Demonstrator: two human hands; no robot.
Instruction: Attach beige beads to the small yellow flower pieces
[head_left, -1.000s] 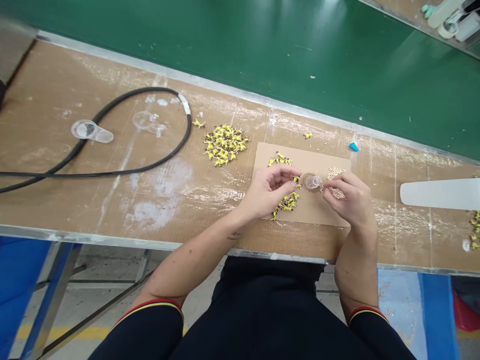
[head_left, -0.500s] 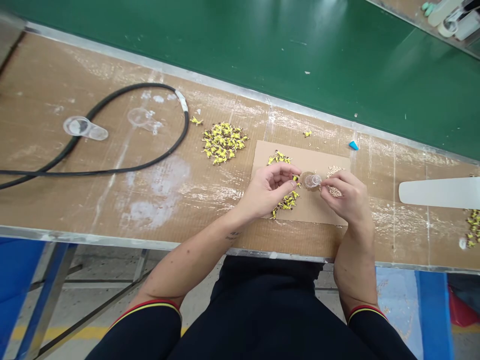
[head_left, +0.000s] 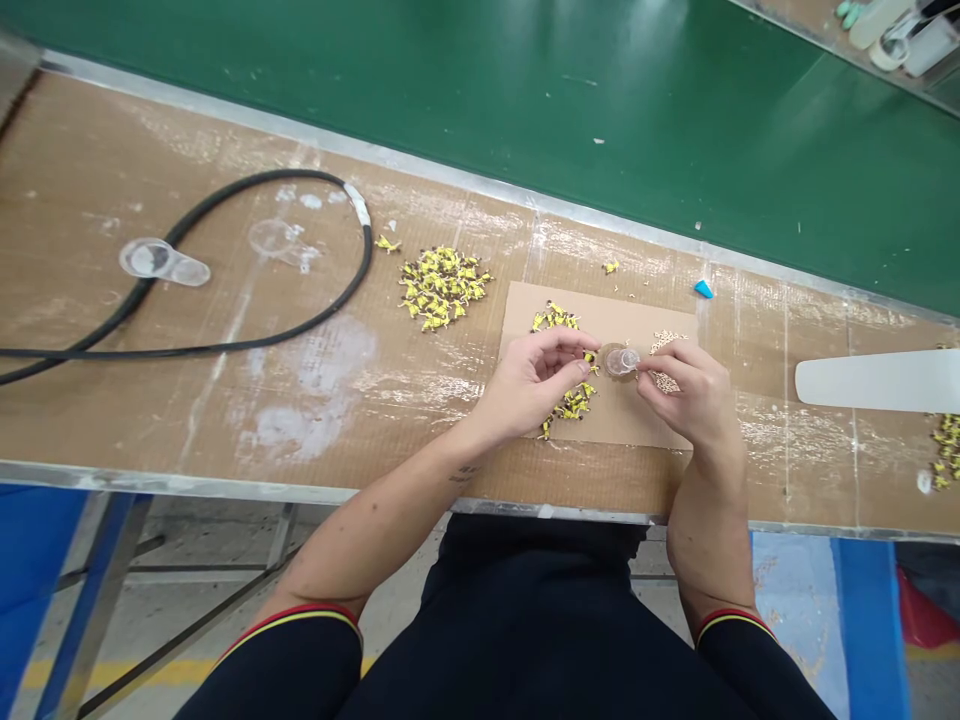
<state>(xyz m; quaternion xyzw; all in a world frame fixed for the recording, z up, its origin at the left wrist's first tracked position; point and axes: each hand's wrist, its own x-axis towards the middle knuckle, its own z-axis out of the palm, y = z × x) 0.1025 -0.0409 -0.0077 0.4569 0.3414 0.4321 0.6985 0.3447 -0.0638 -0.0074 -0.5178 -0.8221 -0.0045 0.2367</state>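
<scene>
My left hand (head_left: 536,375) is closed, with thumb and fingertips pinching a small yellow-and-black figure (head_left: 590,358). My right hand (head_left: 691,388) is also closed in a pinch, its fingertips at the edge of a clear plastic cup (head_left: 621,360); whatever sits between them is too small to make out. Both hands are over a cardboard sheet (head_left: 622,425). Yellow figures (head_left: 576,402) are piled on it beside my left hand, partly covered by it. Tiny pale beige pieces (head_left: 667,380) lie heaped under and beyond my right fingers.
A bigger pile of yellow figures (head_left: 442,285) lies left of the sheet. Farther left, a black cable (head_left: 259,178) loops near a clear scoop-shaped cup (head_left: 163,262). A blue cone-shaped piece (head_left: 703,289) sits behind; a white strip (head_left: 874,382) is at right. A green surface (head_left: 465,100) runs along the back.
The whole view has shifted slightly. Both hands keep nearly the same pose around the clear cup, and the yellow figure stays in my left fingers.
</scene>
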